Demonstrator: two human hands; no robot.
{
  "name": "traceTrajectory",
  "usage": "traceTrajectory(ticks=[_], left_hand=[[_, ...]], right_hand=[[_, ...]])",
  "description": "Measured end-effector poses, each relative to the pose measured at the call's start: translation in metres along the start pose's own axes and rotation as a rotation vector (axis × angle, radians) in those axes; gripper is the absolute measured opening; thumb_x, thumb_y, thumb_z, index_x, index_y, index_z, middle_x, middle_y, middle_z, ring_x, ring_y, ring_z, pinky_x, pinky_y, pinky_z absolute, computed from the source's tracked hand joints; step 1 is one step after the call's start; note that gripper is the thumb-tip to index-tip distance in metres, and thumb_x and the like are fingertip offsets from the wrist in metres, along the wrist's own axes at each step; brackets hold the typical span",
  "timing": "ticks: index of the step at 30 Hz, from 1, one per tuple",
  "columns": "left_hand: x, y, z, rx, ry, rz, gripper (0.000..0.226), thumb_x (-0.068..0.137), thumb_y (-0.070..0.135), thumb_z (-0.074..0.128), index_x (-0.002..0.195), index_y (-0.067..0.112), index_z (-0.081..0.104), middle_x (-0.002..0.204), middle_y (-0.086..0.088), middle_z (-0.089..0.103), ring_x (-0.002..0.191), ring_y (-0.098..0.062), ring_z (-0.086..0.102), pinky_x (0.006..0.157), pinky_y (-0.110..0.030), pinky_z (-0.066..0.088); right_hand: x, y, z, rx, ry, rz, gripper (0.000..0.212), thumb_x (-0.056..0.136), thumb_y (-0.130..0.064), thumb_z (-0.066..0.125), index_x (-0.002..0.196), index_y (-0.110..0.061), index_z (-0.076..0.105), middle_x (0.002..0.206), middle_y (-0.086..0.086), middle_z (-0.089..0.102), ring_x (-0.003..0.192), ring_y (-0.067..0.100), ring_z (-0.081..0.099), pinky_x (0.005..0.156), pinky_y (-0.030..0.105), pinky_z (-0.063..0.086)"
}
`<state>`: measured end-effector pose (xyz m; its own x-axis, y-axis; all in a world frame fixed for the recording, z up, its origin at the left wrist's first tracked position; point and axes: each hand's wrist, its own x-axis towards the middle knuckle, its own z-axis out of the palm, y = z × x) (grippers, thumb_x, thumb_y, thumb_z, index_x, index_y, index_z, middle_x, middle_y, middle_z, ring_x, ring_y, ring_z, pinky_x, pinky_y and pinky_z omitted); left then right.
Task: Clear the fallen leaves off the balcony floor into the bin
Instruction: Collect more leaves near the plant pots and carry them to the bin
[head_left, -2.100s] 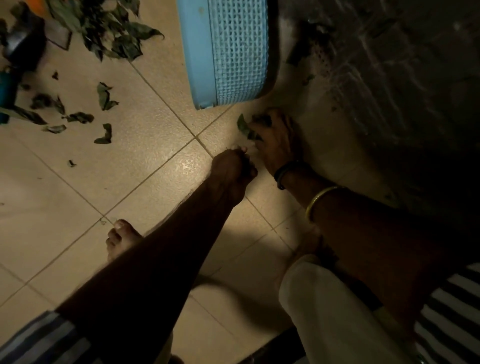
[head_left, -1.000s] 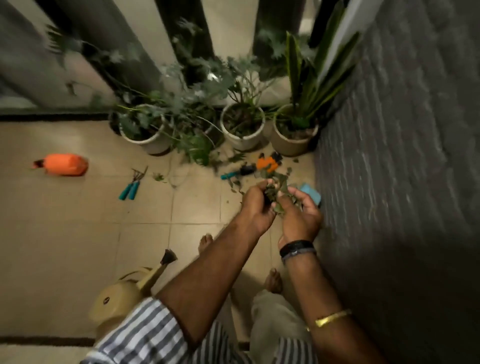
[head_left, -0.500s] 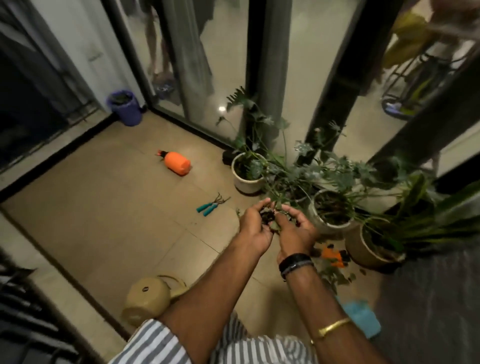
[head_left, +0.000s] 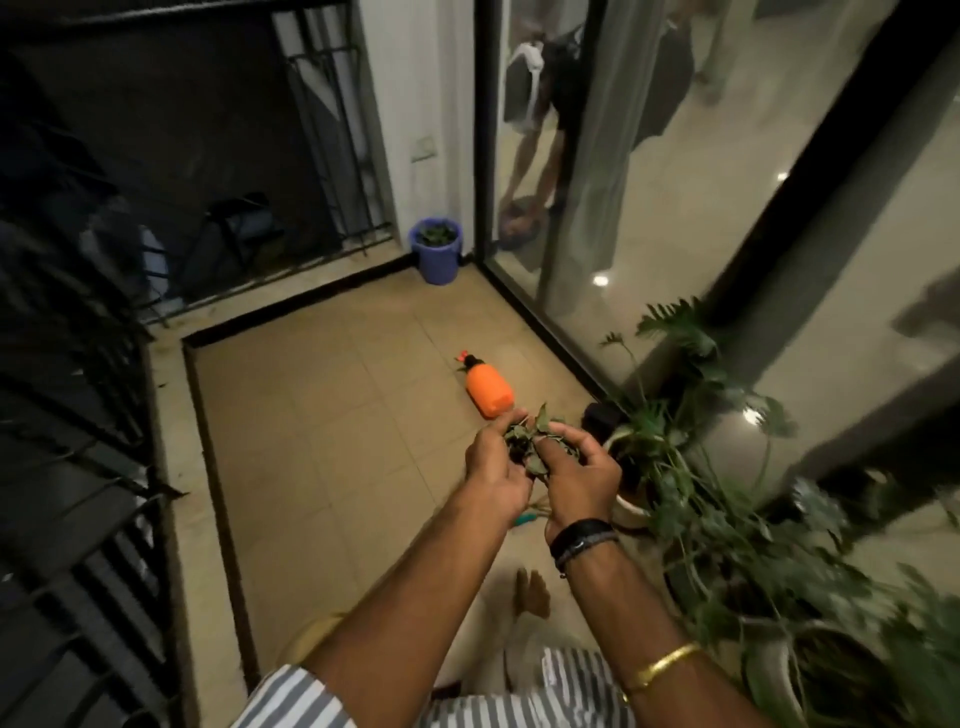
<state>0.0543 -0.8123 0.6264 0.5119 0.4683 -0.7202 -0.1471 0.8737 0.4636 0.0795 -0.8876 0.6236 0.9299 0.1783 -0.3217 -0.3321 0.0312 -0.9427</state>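
A clump of dark green fallen leaves (head_left: 537, 435) sits cupped between both my hands, held up in front of me above the tiled floor. My left hand (head_left: 496, 470) curls round the left side of the clump, and my right hand (head_left: 582, 475), with dark bands on its wrist, curls round the right side. The bin (head_left: 436, 254) is a small blue-purple bucket in the far corner of the balcony, by the glass door, with some green leaves inside it.
An orange spray bottle (head_left: 487, 389) lies on the floor between me and the bin. Potted plants (head_left: 691, 467) line the glass wall on the right. A black metal railing (head_left: 78, 467) runs along the left. Someone's legs (head_left: 535, 150) show behind the glass.
I have risen from a crouch by the blue dustpan with the leaves gathered in both hands, and my view has swung left along the balcony so the bin now lies ahead.
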Motion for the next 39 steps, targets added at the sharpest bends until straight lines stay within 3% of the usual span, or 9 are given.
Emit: traceTrajectory(ticks=[4,9,11,17,22,28,32,37,39], left_hand=[[0.049,0.066,0.037,-0.078,0.050,0.088,0.040,0.085,0.007,0.063,0.123,-0.005,0.062,0.115,-0.026,0.067,0.099,-0.034,0.064,0.105,-0.046,0.047],[0.100,0.143,0.071,-0.148,0.035,0.164,0.014,0.089,0.009,0.061,0.099,0.002,0.068,0.097,-0.019,0.071,0.086,-0.031,0.069,0.093,-0.041,0.053],[0.126,0.175,0.079,-0.170,0.045,0.168,0.009,0.090,0.011,0.060,0.090,0.006,0.067,0.097,-0.016,0.069,0.081,-0.029,0.067,0.078,-0.037,0.056],[0.225,0.282,0.102,-0.211,0.121,0.161,0.010,0.092,0.008,0.057,0.087,0.004,0.064,0.088,-0.014,0.066,0.075,-0.026,0.063,0.071,-0.031,0.050],[0.316,0.391,0.119,-0.158,0.105,0.064,0.020,0.096,0.010,0.054,0.079,0.005,0.063,0.079,-0.011,0.065,0.070,-0.023,0.062,0.060,-0.029,0.051],[0.417,0.518,0.139,-0.041,0.108,0.057,0.020,0.099,0.013,0.048,0.091,0.005,0.064,0.087,-0.014,0.064,0.080,-0.026,0.061,0.074,-0.035,0.051],[0.493,0.583,0.168,0.003,0.065,0.082,0.023,0.099,0.017,0.049,0.093,0.005,0.068,0.096,-0.018,0.068,0.089,-0.031,0.064,0.082,-0.041,0.051],[0.600,0.647,0.205,0.021,0.093,0.059,0.024,0.099,0.018,0.051,0.093,0.005,0.070,0.100,-0.018,0.071,0.090,-0.031,0.066,0.076,-0.039,0.053],[0.649,0.670,0.221,0.030,0.076,0.031,0.026,0.100,0.017,0.049,0.090,0.004,0.069,0.087,-0.017,0.074,0.082,-0.030,0.068,0.073,-0.038,0.053]], right_hand=[[0.063,-0.023,0.071,-0.051,-0.120,0.013,0.023,0.075,0.001,0.076,0.080,-0.022,0.077,0.094,0.003,0.076,0.090,0.019,0.072,0.076,0.036,0.062],[0.129,-0.045,0.156,-0.095,-0.214,0.045,0.024,0.074,-0.001,0.076,0.077,-0.024,0.078,0.091,-0.004,0.076,0.090,0.020,0.073,0.080,0.047,0.061],[0.153,-0.051,0.192,-0.103,-0.250,0.062,0.026,0.074,0.001,0.075,0.075,-0.024,0.078,0.089,-0.007,0.076,0.089,0.021,0.073,0.080,0.049,0.061],[0.236,-0.055,0.319,-0.119,-0.276,0.048,0.029,0.078,0.006,0.072,0.076,-0.023,0.076,0.090,-0.007,0.075,0.089,0.016,0.072,0.083,0.043,0.061],[0.299,-0.049,0.441,-0.048,-0.211,0.132,0.024,0.080,0.003,0.072,0.079,-0.021,0.077,0.089,0.001,0.077,0.088,0.026,0.074,0.082,0.046,0.061],[0.360,-0.073,0.581,0.073,-0.179,0.236,0.014,0.086,0.007,0.066,0.091,-0.005,0.072,0.078,0.007,0.075,0.072,0.022,0.071,0.067,0.034,0.060],[0.427,-0.080,0.656,0.084,-0.159,0.197,0.016,0.085,0.006,0.067,0.083,-0.008,0.073,0.086,0.016,0.074,0.079,0.029,0.071,0.073,0.040,0.061],[0.530,-0.067,0.742,0.037,-0.145,0.208,0.021,0.084,0.006,0.067,0.079,-0.013,0.074,0.085,0.012,0.075,0.087,0.033,0.072,0.076,0.043,0.062],[0.575,-0.060,0.775,0.019,-0.144,0.223,0.018,0.084,0.005,0.069,0.081,-0.012,0.075,0.085,0.013,0.075,0.088,0.035,0.072,0.073,0.040,0.062]])
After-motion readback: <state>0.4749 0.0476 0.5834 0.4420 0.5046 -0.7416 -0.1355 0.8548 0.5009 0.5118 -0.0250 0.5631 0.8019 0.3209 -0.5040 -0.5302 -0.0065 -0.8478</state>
